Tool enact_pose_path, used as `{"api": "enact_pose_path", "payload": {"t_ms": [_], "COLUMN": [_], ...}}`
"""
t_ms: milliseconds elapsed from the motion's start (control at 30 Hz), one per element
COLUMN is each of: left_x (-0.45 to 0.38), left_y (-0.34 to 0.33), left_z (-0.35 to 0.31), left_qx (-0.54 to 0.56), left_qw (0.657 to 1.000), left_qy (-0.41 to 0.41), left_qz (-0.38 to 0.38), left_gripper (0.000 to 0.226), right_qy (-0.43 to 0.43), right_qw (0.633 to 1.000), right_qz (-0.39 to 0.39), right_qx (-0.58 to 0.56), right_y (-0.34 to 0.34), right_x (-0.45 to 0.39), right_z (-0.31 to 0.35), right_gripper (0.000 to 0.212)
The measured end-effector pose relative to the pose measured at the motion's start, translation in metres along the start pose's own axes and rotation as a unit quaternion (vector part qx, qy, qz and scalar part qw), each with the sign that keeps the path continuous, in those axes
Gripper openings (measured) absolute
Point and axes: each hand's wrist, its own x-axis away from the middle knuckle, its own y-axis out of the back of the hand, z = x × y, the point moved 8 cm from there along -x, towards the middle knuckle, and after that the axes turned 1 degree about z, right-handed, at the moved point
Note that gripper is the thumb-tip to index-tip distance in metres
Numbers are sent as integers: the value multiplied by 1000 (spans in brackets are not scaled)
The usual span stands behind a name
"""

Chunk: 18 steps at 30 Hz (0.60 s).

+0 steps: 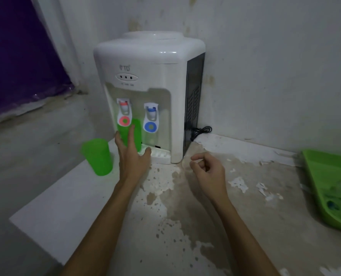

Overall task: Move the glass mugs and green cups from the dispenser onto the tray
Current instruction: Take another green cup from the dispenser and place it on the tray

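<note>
A white water dispenser (pixel 149 92) stands in the corner. Under its red tap stands a green cup (pixel 137 134). My left hand (pixel 132 154) reaches to this cup, fingers spread across its front, touching it but not closed around it. A glass mug (pixel 150 139) looks to stand under the blue tap, faint and hard to make out. A second green cup (pixel 97 157) stands left of the dispenser on the white ledge. My right hand (pixel 207 172) hovers over the counter with loosely curled fingers, holding nothing. The green tray (pixel 314 172) lies at the far right edge.
A black power cord (pixel 202 130) coils beside the dispenser's right side. The counter (pixel 185 216) is stained with peeling paint. Walls close in behind and to the right. A purple curtain (pixel 16 56) hangs at the upper left. The white drip tray (pixel 161 155) juts out below the taps.
</note>
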Motion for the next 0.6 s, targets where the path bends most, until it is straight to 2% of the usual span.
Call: {"api": "enact_pose_path", "payload": {"t_ms": [67,200,300,500,600], "left_x": [-5,-11,-15,-12,-6], "left_y": [-1,14,24,32,28], "left_z": [1,-4,-5,2,13], "left_qx": [0,11,14,25,66], "left_qw": [1000,998,996,995,993], "left_qy": [-9,6,29,62,88], "left_qz": [2,-58,-86,-69,-47], "left_gripper": [84,49,35,40,45], "right_qy": [-6,-7,3,14,11], "right_qw": [1000,1000,1000,1000,1000], "right_qz": [-5,-6,0,14,18], "right_qx": [2,-5,-16,-20,-18], "right_y": [3,4,4,3,4], "right_x": [-1,-1,0,-3,-3], "right_z": [-2,-1,4,6,5], "right_gripper": [15,14,16,18,16]}}
